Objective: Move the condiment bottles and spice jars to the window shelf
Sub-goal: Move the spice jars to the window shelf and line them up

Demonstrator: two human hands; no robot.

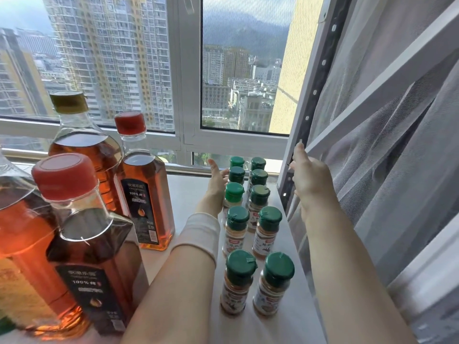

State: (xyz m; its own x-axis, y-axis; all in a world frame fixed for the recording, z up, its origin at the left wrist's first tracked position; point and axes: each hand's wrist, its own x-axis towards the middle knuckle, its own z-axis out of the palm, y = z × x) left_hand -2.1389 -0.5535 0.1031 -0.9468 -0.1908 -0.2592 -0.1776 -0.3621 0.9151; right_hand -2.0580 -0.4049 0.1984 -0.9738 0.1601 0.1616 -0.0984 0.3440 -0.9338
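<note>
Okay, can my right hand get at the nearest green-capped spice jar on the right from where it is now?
Probably yes. The right hand rests up on the white rack post, holding nothing, and the nearest right-column spice jar stands open from above, with only its neighbour jar beside it.

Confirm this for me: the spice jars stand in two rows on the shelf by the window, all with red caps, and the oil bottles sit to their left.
Not quite. The head view shows the spice jars with green caps; red caps are on two of the oil bottles. The rest holds: jars in two rows on the shelf by the window, bottles to their left.
</note>
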